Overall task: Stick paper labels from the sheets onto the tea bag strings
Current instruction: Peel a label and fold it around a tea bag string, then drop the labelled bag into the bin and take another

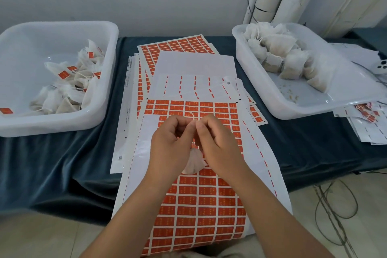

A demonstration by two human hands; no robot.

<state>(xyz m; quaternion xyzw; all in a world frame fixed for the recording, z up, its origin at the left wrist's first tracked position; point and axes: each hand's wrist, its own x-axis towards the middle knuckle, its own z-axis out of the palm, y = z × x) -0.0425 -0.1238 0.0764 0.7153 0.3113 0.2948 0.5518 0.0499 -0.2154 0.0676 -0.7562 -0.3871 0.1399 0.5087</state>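
My left hand [170, 142] and my right hand [217, 140] meet fingertip to fingertip above a sheet of orange labels [199, 205]. Between the fingertips they pinch the thin string [193, 115] of a white tea bag [193, 162], which hangs below and between the two hands. A short end of the string sticks up above the fingers. Whether a label is pressed between the fingers is hidden. More label sheets, some partly stripped [194, 86], lie fanned out behind on the dark cloth.
A white tub [100, 111] at the left holds tea bags with orange labels. A white tub [272, 98] at the right holds unlabelled tea bags. Used sheets [368, 128] lie at the far right, cables on the floor at the lower right.
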